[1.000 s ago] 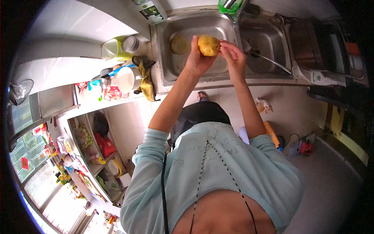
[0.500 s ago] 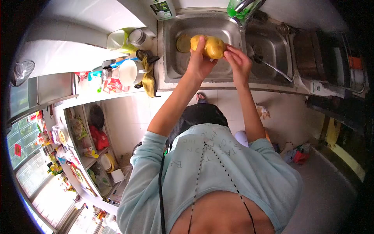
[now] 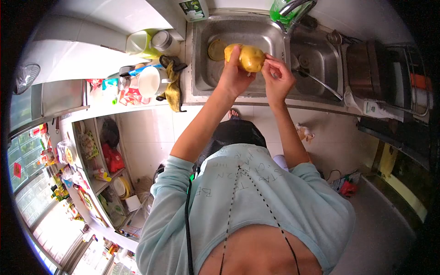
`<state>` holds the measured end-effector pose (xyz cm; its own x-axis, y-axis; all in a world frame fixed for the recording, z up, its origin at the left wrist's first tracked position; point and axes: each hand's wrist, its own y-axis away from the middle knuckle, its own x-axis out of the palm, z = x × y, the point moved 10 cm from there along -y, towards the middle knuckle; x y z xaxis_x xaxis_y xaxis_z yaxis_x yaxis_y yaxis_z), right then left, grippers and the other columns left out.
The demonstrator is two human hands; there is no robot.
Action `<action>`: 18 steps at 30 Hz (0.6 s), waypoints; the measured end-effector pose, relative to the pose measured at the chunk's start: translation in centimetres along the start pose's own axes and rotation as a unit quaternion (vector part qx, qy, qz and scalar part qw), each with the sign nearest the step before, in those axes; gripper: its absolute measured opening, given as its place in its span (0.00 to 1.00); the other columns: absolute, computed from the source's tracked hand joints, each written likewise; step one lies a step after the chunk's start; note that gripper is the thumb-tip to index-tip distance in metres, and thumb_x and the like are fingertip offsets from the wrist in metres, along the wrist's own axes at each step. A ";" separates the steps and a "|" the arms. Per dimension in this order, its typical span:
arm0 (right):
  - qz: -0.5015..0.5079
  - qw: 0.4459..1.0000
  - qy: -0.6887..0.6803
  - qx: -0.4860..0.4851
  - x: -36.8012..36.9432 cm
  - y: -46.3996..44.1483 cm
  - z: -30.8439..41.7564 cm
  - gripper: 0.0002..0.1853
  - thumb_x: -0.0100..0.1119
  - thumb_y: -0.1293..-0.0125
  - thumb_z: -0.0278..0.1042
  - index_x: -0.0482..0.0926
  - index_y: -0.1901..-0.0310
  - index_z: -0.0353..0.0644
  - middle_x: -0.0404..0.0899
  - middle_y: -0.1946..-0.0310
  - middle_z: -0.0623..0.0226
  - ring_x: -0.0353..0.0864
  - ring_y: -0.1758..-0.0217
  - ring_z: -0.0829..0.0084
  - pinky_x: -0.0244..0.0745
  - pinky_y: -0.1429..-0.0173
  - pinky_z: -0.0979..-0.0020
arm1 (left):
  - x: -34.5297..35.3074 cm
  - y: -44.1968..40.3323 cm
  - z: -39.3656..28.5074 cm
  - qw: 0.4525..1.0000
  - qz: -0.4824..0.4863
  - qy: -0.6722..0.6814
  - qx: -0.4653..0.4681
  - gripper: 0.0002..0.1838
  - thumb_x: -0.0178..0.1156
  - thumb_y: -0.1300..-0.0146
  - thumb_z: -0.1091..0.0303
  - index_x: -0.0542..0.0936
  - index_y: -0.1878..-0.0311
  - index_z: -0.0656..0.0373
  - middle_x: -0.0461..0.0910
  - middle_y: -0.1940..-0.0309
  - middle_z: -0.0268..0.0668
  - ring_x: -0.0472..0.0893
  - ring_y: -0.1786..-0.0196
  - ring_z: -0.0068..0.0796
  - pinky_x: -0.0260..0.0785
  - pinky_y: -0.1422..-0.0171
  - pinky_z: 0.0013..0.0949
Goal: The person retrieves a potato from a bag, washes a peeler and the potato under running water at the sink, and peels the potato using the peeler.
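A smooth, lumpy yellow potato (image 3: 251, 58) is held over the large sink basin (image 3: 199, 59). My left hand (image 3: 234, 75) is closed around its left side and underside, with the thumb lying across the top. At the potato's right end, my right hand (image 3: 277, 79) has thumb and forefinger pinched together, touching or nearly touching the skin. Anything between those fingertips is too small to make out. Behind the potato, on the basin floor, lies a round yellowish thing (image 3: 216, 49).
A smaller basin (image 3: 316, 59) adjoins on the right, with a metal-handled utensil (image 3: 323, 85) lying across it. The faucet (image 3: 298, 13) and a green bottle (image 3: 278, 13) stand behind. Left of the sink are a white mug (image 3: 151, 82), a dark yellow cloth (image 3: 173, 89) and a green container (image 3: 140, 44).
The fingers of my right hand have curled from a straighter reach into a tighter pinch at the potato's end. My left hand and the potato stay nearly in place; the view shifts slightly.
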<state>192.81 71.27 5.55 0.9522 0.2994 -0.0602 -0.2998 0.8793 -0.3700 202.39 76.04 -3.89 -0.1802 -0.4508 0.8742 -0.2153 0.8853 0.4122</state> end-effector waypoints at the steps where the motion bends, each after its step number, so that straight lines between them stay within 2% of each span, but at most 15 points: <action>1: 0.000 1.000 -0.002 0.012 -0.1 -0.1 -0.2 0.06 0.55 0.46 0.18 0.76 0.65 0.35 0.77 0.60 0.59 0.76 0.59 0.76 0.74 0.57 0.76 | 0.0 -0.1 0.1 1.000 0.008 0.008 -0.011 0.21 0.51 0.44 0.45 0.67 0.53 0.47 0.70 0.55 0.30 0.69 0.50 0.27 0.61 0.48 0.33; 4: 0.037 0.996 -0.071 0.050 0.4 -0.4 -0.8 0.06 0.53 0.43 0.21 0.76 0.63 0.35 0.76 0.59 0.60 0.76 0.57 0.74 0.75 0.56 0.75 | 0.6 0.6 0.3 0.999 0.004 0.031 -0.030 0.21 0.51 0.44 0.44 0.67 0.53 0.46 0.70 0.55 0.29 0.68 0.50 0.26 0.61 0.49 0.32; 10: 0.095 0.988 -0.096 0.078 1.2 -0.4 -1.1 0.08 0.49 0.38 0.27 0.74 0.60 0.34 0.72 0.54 0.59 0.72 0.51 0.70 0.76 0.53 0.69 | 1.1 0.7 0.4 0.997 -0.005 0.062 -0.040 0.23 0.47 0.43 0.42 0.68 0.51 0.48 0.71 0.54 0.31 0.69 0.51 0.28 0.62 0.50 0.32; 14: 0.067 0.980 -0.141 0.123 0.9 -0.8 -3.0 0.11 0.44 0.35 0.34 0.73 0.65 0.35 0.74 0.61 0.63 0.74 0.59 0.75 0.77 0.62 0.73 | 0.7 0.5 0.4 0.998 0.000 0.049 -0.037 0.24 0.48 0.43 0.42 0.68 0.52 0.49 0.71 0.54 0.32 0.70 0.52 0.29 0.62 0.51 0.33; 16: 0.066 0.974 -0.153 0.154 0.4 -1.5 -5.5 0.14 0.40 0.34 0.37 0.71 0.68 0.35 0.74 0.64 0.64 0.74 0.62 0.76 0.77 0.64 0.73 | -0.7 0.0 0.6 0.997 -0.034 0.055 -0.037 0.24 0.49 0.44 0.43 0.68 0.51 0.49 0.71 0.54 0.33 0.70 0.52 0.30 0.64 0.52 0.33; 17: 0.078 0.981 -0.090 0.150 0.1 -1.8 -5.9 0.16 0.40 0.34 0.41 0.69 0.70 0.36 0.72 0.67 0.65 0.74 0.66 0.77 0.76 0.67 0.74 | -1.4 -0.2 0.7 0.996 -0.052 0.058 -0.037 0.24 0.50 0.44 0.43 0.68 0.51 0.50 0.71 0.54 0.33 0.70 0.52 0.30 0.64 0.52 0.33; 18: 0.144 0.979 0.013 0.141 0.6 -2.0 -6.3 0.15 0.42 0.34 0.41 0.69 0.69 0.36 0.72 0.68 0.65 0.74 0.68 0.77 0.76 0.67 0.75 | -1.8 -0.4 0.6 0.997 -0.050 0.053 -0.030 0.25 0.50 0.45 0.43 0.68 0.51 0.50 0.71 0.54 0.34 0.70 0.52 0.31 0.65 0.52 0.34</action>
<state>194.29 67.35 0.40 0.8262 0.5433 -0.1490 -0.5564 0.8284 -0.0644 202.24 76.39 -5.77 -0.0580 -0.5256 0.8487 -0.1682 0.8432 0.5107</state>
